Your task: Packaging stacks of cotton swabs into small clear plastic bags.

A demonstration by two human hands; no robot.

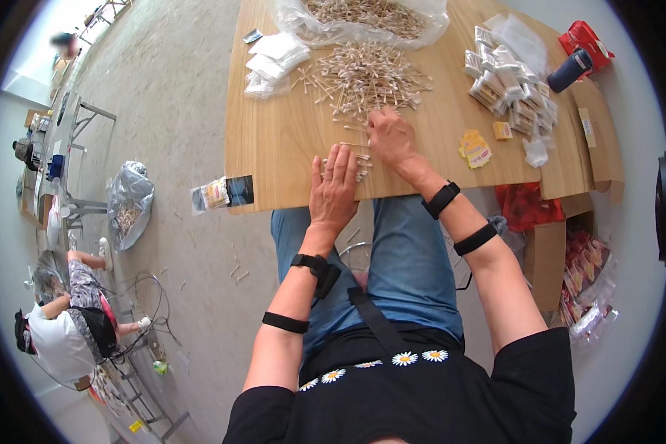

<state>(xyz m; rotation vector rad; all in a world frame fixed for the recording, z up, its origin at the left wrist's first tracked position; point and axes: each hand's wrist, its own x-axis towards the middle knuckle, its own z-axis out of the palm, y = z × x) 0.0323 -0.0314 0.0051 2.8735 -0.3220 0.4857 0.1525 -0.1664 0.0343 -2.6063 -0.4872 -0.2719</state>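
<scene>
A loose heap of cotton swabs [374, 78] lies on the wooden table [288, 159] in front of me. My left hand [334, 181] rests near the front edge, its fingers stretched out flat beside and partly over a small row of swabs [362, 166]. Farther forward, my right hand [392, 137] has its fingers curled and pinched at the near side of the heap, with swab ends showing by the fingertips. How many swabs are between those fingers is hidden.
Behind the heap sits a clear bag of swabs [366, 18]. Empty plastic pouches [275, 59] lie at left, filled packs [510, 85] at right with yellow cards [474, 149] and a dark bottle [570, 70]. A swab pack [212, 194] overhangs the left edge. Another person [66, 333] works at far left.
</scene>
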